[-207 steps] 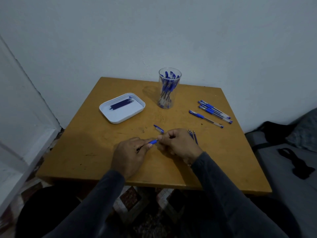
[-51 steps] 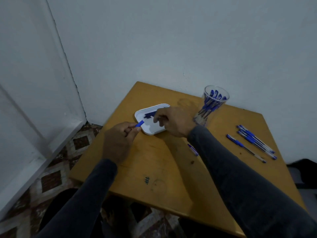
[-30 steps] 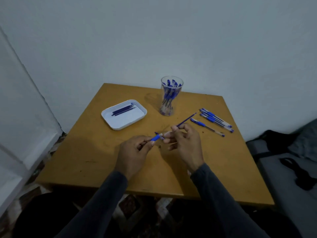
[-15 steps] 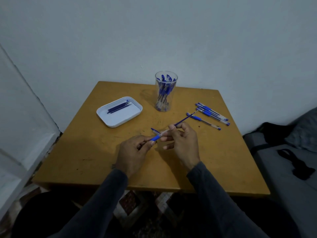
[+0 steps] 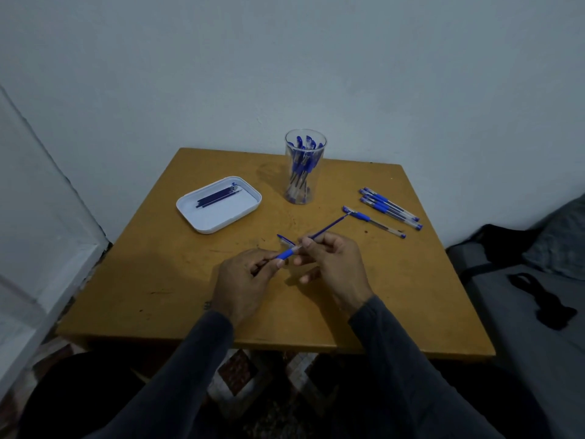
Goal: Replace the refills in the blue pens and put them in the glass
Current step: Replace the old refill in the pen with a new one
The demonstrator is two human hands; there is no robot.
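The right hand [image 5: 332,261] now pinches a dark blue refill [image 5: 329,228] at its near end, the far end pointing toward the upper right of the frame; a second ago the same refill stood out in much the same way, and a little before that this hand was reaching into the white tray [image 5: 193,218]. So a fresh refill has been fetched and is being fed into the pen barrel [image 5: 286,253], which the left hand [image 5: 243,280] grips by its blue sleeve, fingers curled round it. Most of the refill remains outside the barrel, so I judge the insertion barely begun.

A loose pen cap [image 5: 283,239] lies on the worktop [image 5: 177,286] just beyond the hands. The glass [image 5: 304,188], upper centre, already holds several blue pens. Five more pens [image 5: 384,210] lie at centre right, apparently awaiting refills. The tray at centre left holds a few refills.

The worktop is a square ochre table against a pale wall; patterned floor tiles show below, a grey cushion with dark straps to the right.
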